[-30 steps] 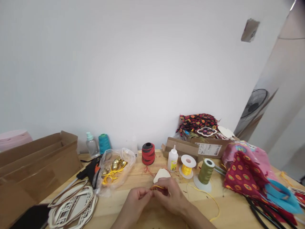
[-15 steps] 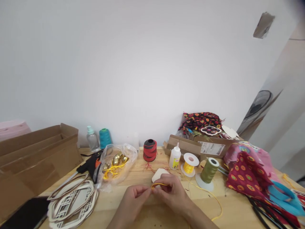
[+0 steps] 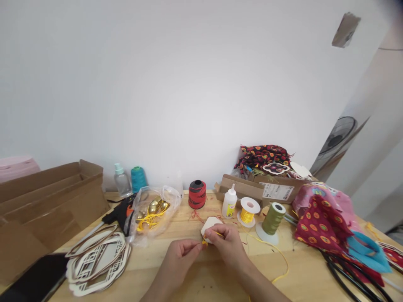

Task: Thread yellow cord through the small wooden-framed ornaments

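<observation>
**One open loop gone, a small yellow tuft in its place**

A moment ago a rounded loop of cord stood between this person's hands. From where I stand, that loop has now drawn down into the tuft, a tight little bunch at the lower edge of a cream shape, probably wood or card. The yellow cord runs on from there and trails across the wooden table.

The left hand has its fingers pinched narrow at the tuft, apparently gripping the cord. The right hand curls its fingers close over the cream shape, holding it just above the tabletop. The two hands nearly meet.

Around them I count three spools: yellow, olive green and red-and-black. A teal thread cone makes four. There are two bottles, white glue and clear plastic, plus one hot glue gun. One plastic bag holds several gold bells and more yellow cord. A stack of laser-cut wooden frames lies at the left, too overlapped to count exactly, beside one phone and one cardboard box.
</observation>
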`<control>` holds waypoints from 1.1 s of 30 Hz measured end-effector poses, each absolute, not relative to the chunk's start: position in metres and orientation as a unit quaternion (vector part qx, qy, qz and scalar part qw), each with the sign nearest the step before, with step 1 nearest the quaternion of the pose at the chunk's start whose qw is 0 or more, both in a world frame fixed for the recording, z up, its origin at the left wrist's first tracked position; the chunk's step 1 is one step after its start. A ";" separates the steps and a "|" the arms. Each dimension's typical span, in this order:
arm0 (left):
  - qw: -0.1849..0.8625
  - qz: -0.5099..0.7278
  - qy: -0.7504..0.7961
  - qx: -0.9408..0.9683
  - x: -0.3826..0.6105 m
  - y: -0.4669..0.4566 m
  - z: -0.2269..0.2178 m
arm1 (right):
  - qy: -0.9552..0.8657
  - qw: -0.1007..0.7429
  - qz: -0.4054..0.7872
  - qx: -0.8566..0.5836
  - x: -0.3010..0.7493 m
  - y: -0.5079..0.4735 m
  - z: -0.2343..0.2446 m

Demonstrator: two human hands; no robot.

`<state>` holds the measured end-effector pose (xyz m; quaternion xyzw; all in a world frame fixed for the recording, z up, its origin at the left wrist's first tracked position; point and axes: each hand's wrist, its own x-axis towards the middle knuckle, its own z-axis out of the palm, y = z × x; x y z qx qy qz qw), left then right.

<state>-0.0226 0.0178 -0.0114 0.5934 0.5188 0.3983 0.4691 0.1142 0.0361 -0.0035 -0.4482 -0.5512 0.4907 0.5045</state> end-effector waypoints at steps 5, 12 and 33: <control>0.472 0.403 0.523 0.584 -0.019 0.017 -0.010 | -0.494 0.524 0.522 -0.457 0.110 0.036 -0.006; 0.458 0.443 0.508 0.580 -0.022 0.011 -0.009 | -0.546 0.503 0.458 -0.489 0.112 0.034 0.000; 0.383 0.419 0.501 0.653 -0.017 0.007 -0.010 | -0.651 0.474 0.365 -0.467 0.108 0.031 -0.001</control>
